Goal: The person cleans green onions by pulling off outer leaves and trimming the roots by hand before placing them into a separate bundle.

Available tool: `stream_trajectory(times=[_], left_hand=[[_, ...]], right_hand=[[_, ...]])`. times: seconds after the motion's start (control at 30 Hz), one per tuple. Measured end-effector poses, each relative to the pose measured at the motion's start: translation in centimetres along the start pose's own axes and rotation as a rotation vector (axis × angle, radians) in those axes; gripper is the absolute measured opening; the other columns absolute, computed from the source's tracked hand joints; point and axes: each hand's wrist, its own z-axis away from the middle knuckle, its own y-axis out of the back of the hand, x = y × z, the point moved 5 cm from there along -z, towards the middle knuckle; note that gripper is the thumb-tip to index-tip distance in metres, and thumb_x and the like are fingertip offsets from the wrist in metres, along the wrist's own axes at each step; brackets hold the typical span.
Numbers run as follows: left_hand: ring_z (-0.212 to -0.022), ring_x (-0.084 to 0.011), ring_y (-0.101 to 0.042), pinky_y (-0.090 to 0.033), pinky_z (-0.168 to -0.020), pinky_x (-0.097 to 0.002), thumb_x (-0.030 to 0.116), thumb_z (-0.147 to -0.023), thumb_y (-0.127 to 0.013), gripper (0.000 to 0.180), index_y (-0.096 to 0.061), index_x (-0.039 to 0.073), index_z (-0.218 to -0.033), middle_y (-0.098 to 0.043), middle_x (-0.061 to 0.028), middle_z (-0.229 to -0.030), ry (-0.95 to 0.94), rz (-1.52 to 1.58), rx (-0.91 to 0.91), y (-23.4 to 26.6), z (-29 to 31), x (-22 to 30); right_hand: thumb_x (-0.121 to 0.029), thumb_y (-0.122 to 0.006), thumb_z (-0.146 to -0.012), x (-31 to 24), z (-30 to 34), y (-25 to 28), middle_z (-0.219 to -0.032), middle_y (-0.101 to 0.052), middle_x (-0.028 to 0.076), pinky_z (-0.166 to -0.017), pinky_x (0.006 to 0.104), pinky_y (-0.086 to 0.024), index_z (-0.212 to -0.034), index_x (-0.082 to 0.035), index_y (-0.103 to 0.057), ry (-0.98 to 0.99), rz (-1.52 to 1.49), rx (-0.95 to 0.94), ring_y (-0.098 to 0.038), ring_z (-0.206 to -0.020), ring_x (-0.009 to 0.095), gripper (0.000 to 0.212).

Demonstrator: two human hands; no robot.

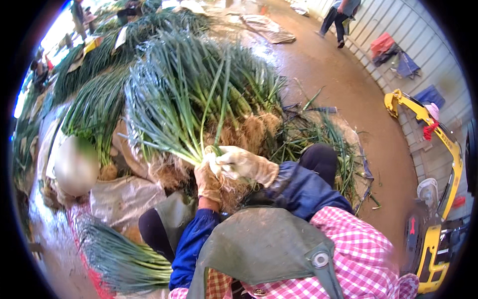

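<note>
My left hand [207, 182], in a pale work glove, is wrapped around a small bunch of green onions [186, 144] near the roots. The long leaves fan up and to the left, while brown roots [234, 194] hang below the hands. From the right, my right hand [244, 164], also gloved, closes over the pale stems beside the left; its fingertips are partly hidden. Just beyond the hands lies a large heap of green onions [174, 74] with soil-stained roots toward me.
Paler-stemmed green onions [129, 259] lie on red netting [92, 269] at lower left, near sacking [124, 199]. Leaf scraps [343, 149] litter the right side. A yellow mini digger [448, 149] stands at far right. A person [341, 17] is near the wall; others are at upper left.
</note>
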Motion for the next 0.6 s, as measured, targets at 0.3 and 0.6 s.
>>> stream_trajectory(times=[0.3, 0.6], left_hand=[[-0.055, -0.0086, -0.052, -0.041, -0.045, -0.0197, 0.01, -0.088, -0.063, 0.023, -0.061, 0.0, -0.108, -0.058, 0.0002, -0.074, 0.216, 0.082, -0.026, -0.9, 0.9, -0.5], [-0.079, -0.0253, -0.062, -0.052, -0.067, -0.0345, 0.014, -0.092, -0.055, 0.032, -0.053, 0.001, -0.121, -0.064, -0.0142, -0.094, 0.334, 0.225, -0.311, -2.8, 3.2, 0.7]], right_hand=[[-0.029, -0.046, -0.099, -2.8, -0.5, 13.0, -0.062, -0.051, -0.004, -0.05, 0.0247, -0.04, -0.119, 0.003, -0.056, 0.144, 0.086, 0.588, -0.046, -0.054, 0.008, 0.039], [-0.021, -0.055, -0.094, -4.5, -6.9, 8.8, -0.081, -0.066, 0.002, -0.059, 0.0202, -0.044, -0.104, 0.002, -0.066, 0.142, 0.039, 0.387, -0.052, -0.06, 0.008, 0.028]])
